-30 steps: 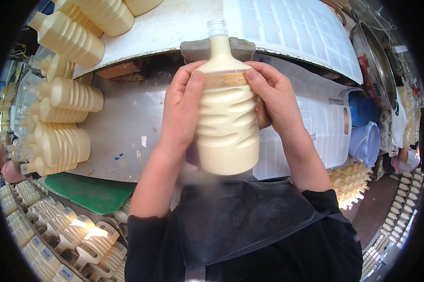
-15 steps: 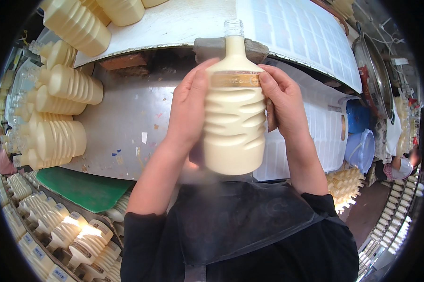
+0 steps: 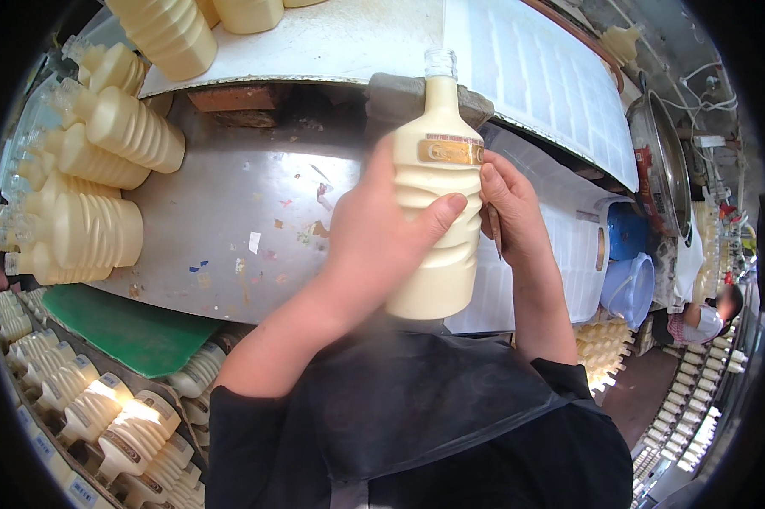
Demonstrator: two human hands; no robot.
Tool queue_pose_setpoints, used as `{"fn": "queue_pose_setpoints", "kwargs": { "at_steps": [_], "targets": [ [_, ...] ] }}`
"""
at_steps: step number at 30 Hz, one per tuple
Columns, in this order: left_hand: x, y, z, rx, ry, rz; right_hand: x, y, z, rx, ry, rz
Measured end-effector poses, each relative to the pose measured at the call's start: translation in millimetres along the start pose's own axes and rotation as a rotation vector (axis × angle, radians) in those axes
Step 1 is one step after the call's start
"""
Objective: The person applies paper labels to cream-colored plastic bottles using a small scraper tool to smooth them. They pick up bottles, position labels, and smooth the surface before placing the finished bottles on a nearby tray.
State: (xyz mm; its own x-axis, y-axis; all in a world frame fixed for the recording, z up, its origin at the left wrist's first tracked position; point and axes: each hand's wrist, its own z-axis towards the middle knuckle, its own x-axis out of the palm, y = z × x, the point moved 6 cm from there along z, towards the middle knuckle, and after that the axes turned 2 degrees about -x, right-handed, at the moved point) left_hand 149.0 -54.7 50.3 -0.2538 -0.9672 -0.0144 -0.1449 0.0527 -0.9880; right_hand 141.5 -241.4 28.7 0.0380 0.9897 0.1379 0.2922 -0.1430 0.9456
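A cream-coloured bottle (image 3: 437, 284) with wavy ridged sides, a clear glass-like neck and a gold label band near its shoulder stands tilted neck-away in front of me. My left hand (image 3: 382, 225) is wrapped round its left side, thumb across the front, slightly blurred. At the band's right end is my right hand (image 3: 510, 199), thumb and fingertips close against the bottle. Its curled fingers hold a small flat brown piece (image 3: 495, 227), pointed at the lower end; its exact kind cannot be told.
A metal worktop (image 3: 204, 187) with label scraps lies beneath. Cream bottles (image 3: 102, 229) crowd its left side. A grey block (image 3: 391, 93) sits behind the bottle's neck. White plastic trays (image 3: 526, 76) stand behind and right, near a lilac bucket (image 3: 628, 284). A green sheet (image 3: 128, 331) lies lower left.
The bottle has turned about its length, shifting the gold band's print. My left hand has moved from its upper left edge across the front. The right hand stays at the band's right end.
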Motion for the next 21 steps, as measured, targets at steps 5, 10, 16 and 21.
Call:
{"fn": "queue_pose_setpoints", "kwargs": {
  "at_steps": [5,10,16,21],
  "targets": [
    [-1.6,-2.8,-0.1,0.067,-0.048,0.125,-4.6,6.5,2.3,-0.038,-0.012,-0.100],
    [-6.1,10.4,5.1,0.056,-0.058,0.015,4.9,29.7,7.1,-0.145,-0.009,-0.187],
    [-15.1,21.2,26.9,-0.011,-0.066,-0.211,18.2,36.0,10.5,-0.186,-0.038,-0.217],
    [-8.3,22.5,29.8,-0.077,-0.028,-0.270,16.2,31.0,13.5,-0.197,-0.081,-0.221]
  ]
}}
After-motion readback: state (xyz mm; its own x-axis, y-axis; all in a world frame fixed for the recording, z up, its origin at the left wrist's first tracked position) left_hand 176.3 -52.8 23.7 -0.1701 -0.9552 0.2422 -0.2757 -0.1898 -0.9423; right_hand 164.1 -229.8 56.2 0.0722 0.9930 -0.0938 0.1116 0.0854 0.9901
